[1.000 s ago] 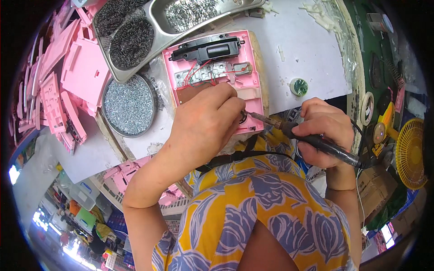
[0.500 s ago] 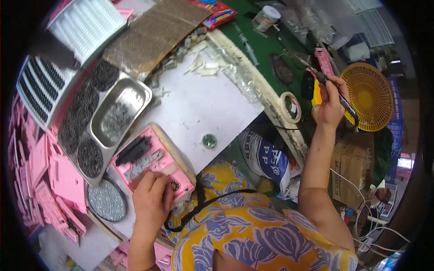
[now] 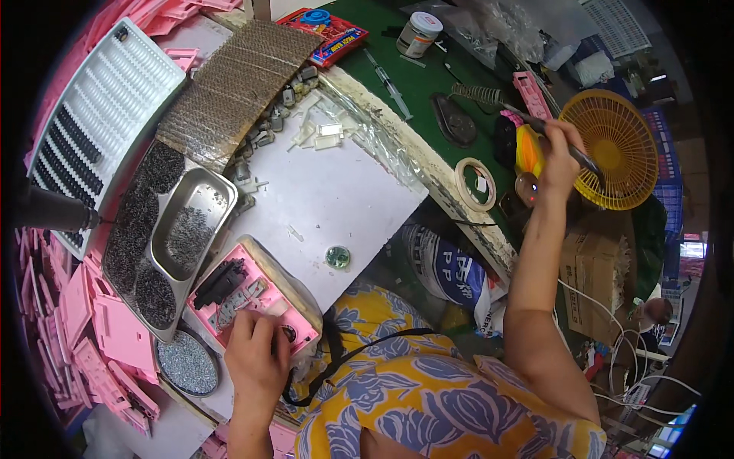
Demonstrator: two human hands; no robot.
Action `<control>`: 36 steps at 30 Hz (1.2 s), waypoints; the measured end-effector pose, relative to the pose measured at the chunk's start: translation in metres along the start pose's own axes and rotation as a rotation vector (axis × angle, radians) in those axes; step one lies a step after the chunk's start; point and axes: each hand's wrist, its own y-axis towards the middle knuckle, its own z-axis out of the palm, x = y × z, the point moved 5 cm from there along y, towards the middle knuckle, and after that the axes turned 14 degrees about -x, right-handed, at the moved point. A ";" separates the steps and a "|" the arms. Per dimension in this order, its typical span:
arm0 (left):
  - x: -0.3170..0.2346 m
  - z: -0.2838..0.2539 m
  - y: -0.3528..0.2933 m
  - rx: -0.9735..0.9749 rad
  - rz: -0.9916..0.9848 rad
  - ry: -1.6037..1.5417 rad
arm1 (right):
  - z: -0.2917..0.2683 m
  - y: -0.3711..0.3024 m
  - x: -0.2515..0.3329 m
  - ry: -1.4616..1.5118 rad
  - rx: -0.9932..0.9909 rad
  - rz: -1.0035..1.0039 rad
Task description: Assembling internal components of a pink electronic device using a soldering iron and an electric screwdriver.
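In my right hand (image 3: pixel 560 164) is a soldering iron (image 3: pixel 589 163), its handle between thumb and fingers. Its front end points left toward a coiled spring holder (image 3: pixel 475 93) on the green surface; whether the tip sits inside is too blurred to tell. With fingers bent down, my left hand (image 3: pixel 258 353) rests over an open pink plastic case (image 3: pixel 274 277). A black part (image 3: pixel 220 281), small metal pieces and thin wires lie inside the case, beside a dark round part (image 3: pixel 289 333). What my left fingertips pinch is hidden.
Left of the case stand a metal tray (image 3: pixel 222 191) of screws, an oval dish (image 3: pixel 186 363) of small metal pieces and stacked pink panels (image 3: pixel 122 329). A power screwdriver (image 3: pixel 57 210) hangs nearby. Tape (image 3: pixel 462 183), a yellow basket (image 3: pixel 589 118) and a cardboard box (image 3: pixel 592 279) are rightward.
The whole view has shifted slightly, bringing the power screwdriver into clearer sight at left. My right hand still holds the soldering iron near the spring holder; my left hand stays over the case.
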 end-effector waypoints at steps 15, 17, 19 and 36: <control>0.002 0.003 -0.008 -0.092 -0.024 -0.061 | 0.107 0.006 -0.067 0.399 0.175 0.375; 0.003 0.003 -0.009 -0.089 -0.032 -0.068 | 0.112 -0.001 -0.055 0.260 0.152 0.346; 0.006 0.004 -0.011 -0.094 -0.035 -0.061 | 0.110 -0.018 -0.046 0.284 0.240 0.475; 0.025 -0.010 -0.024 -0.320 0.005 -0.254 | 0.111 -0.369 0.103 -0.053 1.346 -0.614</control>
